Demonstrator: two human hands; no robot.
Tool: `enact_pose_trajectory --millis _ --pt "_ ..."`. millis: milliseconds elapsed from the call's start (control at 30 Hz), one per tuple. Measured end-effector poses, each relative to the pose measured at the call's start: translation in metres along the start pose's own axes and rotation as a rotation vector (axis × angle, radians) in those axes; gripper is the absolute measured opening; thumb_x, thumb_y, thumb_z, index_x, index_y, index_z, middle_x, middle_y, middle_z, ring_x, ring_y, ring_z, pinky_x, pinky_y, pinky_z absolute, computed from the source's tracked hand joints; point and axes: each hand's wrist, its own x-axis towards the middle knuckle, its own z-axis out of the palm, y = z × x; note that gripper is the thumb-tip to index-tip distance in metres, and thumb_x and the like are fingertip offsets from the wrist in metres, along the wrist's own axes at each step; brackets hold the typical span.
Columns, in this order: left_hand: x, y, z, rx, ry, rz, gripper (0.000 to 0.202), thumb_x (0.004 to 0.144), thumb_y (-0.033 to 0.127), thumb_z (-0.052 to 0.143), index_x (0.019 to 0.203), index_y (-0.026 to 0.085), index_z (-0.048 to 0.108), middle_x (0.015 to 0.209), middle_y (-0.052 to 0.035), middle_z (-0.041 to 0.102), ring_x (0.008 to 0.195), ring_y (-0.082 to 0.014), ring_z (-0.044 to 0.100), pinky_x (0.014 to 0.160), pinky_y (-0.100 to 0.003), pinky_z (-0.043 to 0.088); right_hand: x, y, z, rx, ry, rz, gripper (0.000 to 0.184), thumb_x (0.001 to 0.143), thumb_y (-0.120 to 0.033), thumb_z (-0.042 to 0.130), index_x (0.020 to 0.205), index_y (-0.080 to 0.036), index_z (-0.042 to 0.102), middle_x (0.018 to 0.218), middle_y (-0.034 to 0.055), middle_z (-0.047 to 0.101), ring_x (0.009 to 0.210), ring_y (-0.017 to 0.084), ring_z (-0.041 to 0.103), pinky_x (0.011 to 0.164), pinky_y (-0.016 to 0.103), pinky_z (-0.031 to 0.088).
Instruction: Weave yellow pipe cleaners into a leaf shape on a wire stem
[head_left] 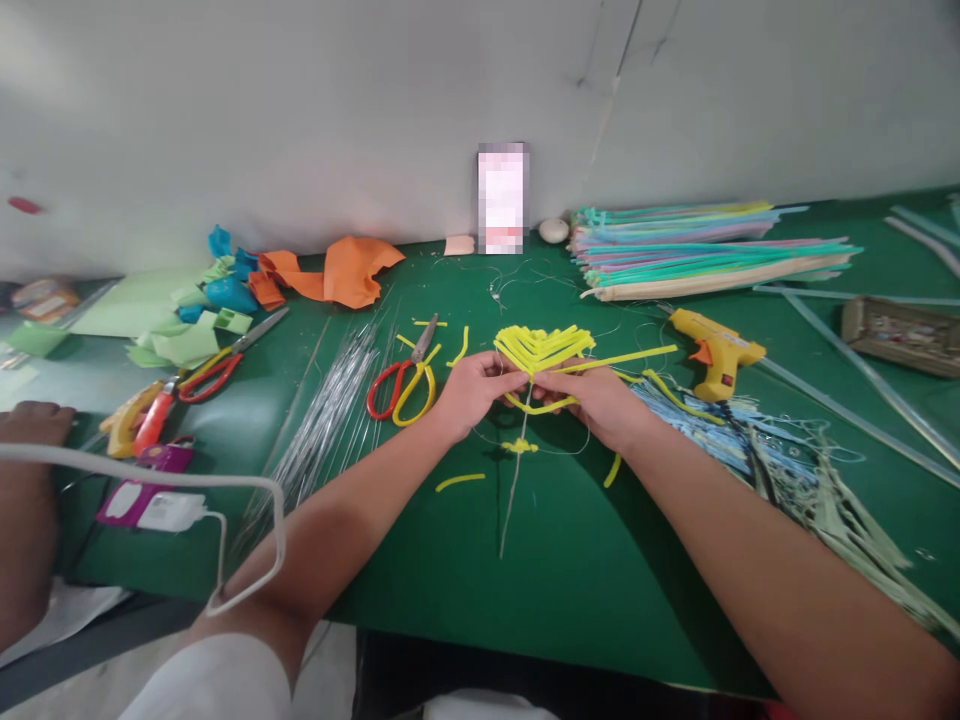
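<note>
My left hand [474,392] and my right hand [596,398] meet at the base of a fan-shaped yellow pipe cleaner piece [544,346], fingers pinched on it from both sides. Its rows slant into a V along the middle. One straight yellow pipe cleaner end [637,355] sticks out past my right hand, and another length bends below my fingers. A thin wire stem [511,500] runs down from the base toward me, with a small yellow twist [519,446] around it. Red-and-yellow-handled scissors [403,392] lie left of my left hand. Cut yellow bits [460,482] are scattered nearby.
Silvery wires [330,400] lie at left, before orange paper [360,272] and a second pair of scissors [214,375]. A phone [502,198] leans on the wall. Pipe cleaner bundles [705,262] and a yellow glue gun [716,350] are at right. Another person's hand [34,425] rests far left.
</note>
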Motion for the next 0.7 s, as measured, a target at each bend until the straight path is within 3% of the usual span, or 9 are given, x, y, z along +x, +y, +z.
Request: enact_pose_trajectory --millis 700 --pt "0.0013 -0.0006 -0.002 -0.013 -0.013 0.024 0.024 0.064 0.025 0.078 0.076 0.011 0.064 0.071 -0.0005 0.064 0.06 -0.0085 0.058 0.061 -0.024 0.049 -0.0018 -0.0048 0.003 -0.001 0.065 0.018 0.022 0.058 -0.032 0.084 0.066 -0.016 0.07 0.064 0.0017 0.065 0.059 0.012 0.058 0.057 0.028 0.047"
